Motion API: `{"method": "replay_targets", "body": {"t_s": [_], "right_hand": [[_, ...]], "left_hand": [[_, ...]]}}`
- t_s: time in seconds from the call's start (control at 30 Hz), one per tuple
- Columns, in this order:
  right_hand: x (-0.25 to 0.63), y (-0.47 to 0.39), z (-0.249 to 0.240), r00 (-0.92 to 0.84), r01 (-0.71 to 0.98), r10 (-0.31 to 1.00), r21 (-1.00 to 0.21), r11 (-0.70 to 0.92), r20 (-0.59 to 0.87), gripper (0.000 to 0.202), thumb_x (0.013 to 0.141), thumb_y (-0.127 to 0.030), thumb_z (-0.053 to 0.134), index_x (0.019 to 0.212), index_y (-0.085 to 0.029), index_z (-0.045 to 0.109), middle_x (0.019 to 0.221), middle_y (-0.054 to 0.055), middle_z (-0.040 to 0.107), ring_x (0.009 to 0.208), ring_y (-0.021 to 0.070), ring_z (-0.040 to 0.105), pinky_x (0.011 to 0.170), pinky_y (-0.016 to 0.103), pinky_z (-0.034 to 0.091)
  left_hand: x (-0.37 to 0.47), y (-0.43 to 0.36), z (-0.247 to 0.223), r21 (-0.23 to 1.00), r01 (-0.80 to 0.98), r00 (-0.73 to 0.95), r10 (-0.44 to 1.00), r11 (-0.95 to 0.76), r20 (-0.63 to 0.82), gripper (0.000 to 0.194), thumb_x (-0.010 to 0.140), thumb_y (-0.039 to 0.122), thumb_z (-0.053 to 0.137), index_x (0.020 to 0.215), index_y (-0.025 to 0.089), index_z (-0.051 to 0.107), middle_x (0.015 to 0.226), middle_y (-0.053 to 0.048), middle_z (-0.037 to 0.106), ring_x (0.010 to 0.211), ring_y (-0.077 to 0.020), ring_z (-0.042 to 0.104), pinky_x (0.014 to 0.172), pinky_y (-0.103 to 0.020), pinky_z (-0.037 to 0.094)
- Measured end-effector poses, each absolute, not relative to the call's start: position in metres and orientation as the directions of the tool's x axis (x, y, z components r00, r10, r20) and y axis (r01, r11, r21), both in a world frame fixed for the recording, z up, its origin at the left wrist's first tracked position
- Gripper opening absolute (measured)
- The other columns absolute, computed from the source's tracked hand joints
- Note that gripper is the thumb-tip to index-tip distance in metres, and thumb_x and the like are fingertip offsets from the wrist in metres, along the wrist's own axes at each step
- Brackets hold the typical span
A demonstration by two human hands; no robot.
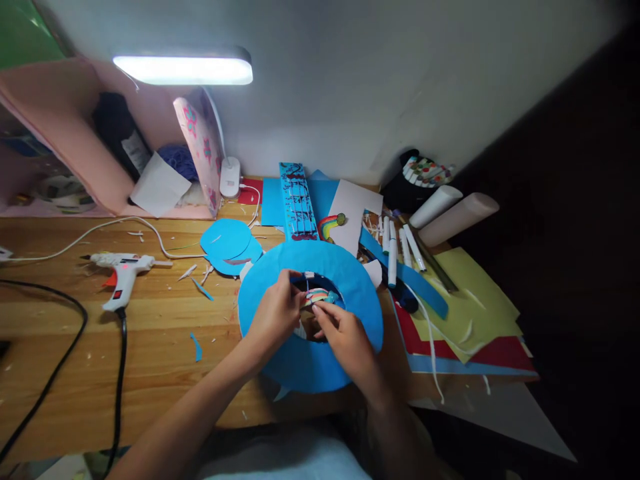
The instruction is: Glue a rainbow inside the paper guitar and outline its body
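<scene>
A blue paper ring (320, 370) with a round hole lies near the table's front edge, small white pieces sticking out at both sides. Over the hole, my left hand (276, 312) pinches the left end of a small rainbow-striped paper cutout (320, 294). From the right, my right hand (347, 337) has its thumb and fingertips closed at the cutout's lower edge. A thin string seems to run up from the cutout to a white bit at the hole's top rim. What lies inside the hole is dark and partly covered by my fingers.
On the left rests a white glue gun (123, 272) with a black cord. Round blue paper pieces (230, 245), a patterned blue strip (299, 200) and another rainbow cutout (330, 227) lie behind. White markers (393, 253), coloured sheets (465, 300) and paper rolls (457, 217) occupy the right.
</scene>
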State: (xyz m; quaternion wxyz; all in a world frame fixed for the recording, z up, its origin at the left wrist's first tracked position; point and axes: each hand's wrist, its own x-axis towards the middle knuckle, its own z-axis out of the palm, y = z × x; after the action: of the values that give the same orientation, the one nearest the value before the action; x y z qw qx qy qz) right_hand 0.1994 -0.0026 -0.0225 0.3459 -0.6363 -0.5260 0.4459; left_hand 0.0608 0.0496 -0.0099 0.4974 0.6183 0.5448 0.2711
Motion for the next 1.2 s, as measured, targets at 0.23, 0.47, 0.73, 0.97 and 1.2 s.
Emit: {"method": "replay_targets", "body": {"t_s": [0.23, 0.47, 0.73, 0.97, 1.2], "right_hand": [[0.181, -0.001, -0.024, 0.038, -0.361, 0.933, -0.876, -0.320, -0.357, 0.032, 0.073, -0.040, 0.070, 0.096, -0.018, 0.069, 0.094, 0.005, 0.072, 0.091, 0.0215, 0.067, 0.089, 0.036, 0.051], [0.173, 0.004, -0.017, -0.020, -0.732, 0.887, -0.598, -0.327, -0.461, 0.017, 0.070, -0.020, 0.066, 0.086, -0.016, 0.069, 0.093, 0.008, 0.072, 0.104, 0.0222, 0.064, 0.099, 0.037, 0.046], [0.183, 0.010, -0.028, -0.056, -0.817, 0.821, -0.447, -0.365, -0.569, 0.021, 0.070, -0.007, 0.051, 0.083, -0.015, 0.067, 0.093, 0.010, 0.072, 0.104, 0.0199, 0.064, 0.098, 0.034, 0.049], [0.191, 0.021, -0.028, -0.034, -0.745, 0.831, -0.540, -0.392, -0.556, 0.010, 0.073, -0.011, 0.060, 0.078, -0.016, 0.067, 0.086, 0.005, 0.072, 0.090, 0.0159, 0.067, 0.089, 0.028, 0.054], [0.192, 0.040, -0.034, -0.019, -0.650, 0.852, -0.641, -0.408, -0.523, 0.013, 0.063, -0.009, 0.064, 0.073, -0.017, 0.065, 0.078, 0.001, 0.071, 0.078, 0.0151, 0.067, 0.083, 0.029, 0.054]], "left_hand": [[0.059, 0.050, -0.007, 0.907, 0.414, 0.242, 0.950, 0.080, -0.195, 0.030, 0.085, 0.020, 0.047, 0.114, 0.019, 0.044, 0.079, -0.001, 0.063, 0.047, -0.0097, 0.051, 0.053, -0.024, 0.039], [0.055, 0.053, -0.005, 0.912, 0.404, 0.275, 0.942, 0.067, -0.191, 0.030, 0.084, 0.021, 0.048, 0.114, 0.019, 0.045, 0.076, 0.000, 0.063, 0.050, -0.0110, 0.051, 0.052, -0.023, 0.038], [0.048, 0.061, -0.005, 0.914, 0.402, 0.313, 0.930, 0.054, -0.192, 0.029, 0.085, 0.022, 0.046, 0.114, 0.019, 0.045, 0.078, 0.000, 0.063, 0.049, -0.0099, 0.049, 0.051, -0.023, 0.037], [0.043, 0.066, -0.001, 0.896, 0.443, 0.368, 0.907, 0.021, -0.204, 0.024, 0.084, 0.022, 0.047, 0.108, 0.020, 0.049, 0.081, 0.000, 0.064, 0.048, -0.0088, 0.046, 0.051, -0.023, 0.036], [0.044, 0.072, 0.000, 0.875, 0.482, 0.401, 0.898, -0.041, -0.178, 0.012, 0.084, 0.024, 0.050, 0.093, 0.021, 0.056, 0.078, -0.001, 0.063, 0.060, -0.0128, 0.052, 0.055, -0.024, 0.035]]}}
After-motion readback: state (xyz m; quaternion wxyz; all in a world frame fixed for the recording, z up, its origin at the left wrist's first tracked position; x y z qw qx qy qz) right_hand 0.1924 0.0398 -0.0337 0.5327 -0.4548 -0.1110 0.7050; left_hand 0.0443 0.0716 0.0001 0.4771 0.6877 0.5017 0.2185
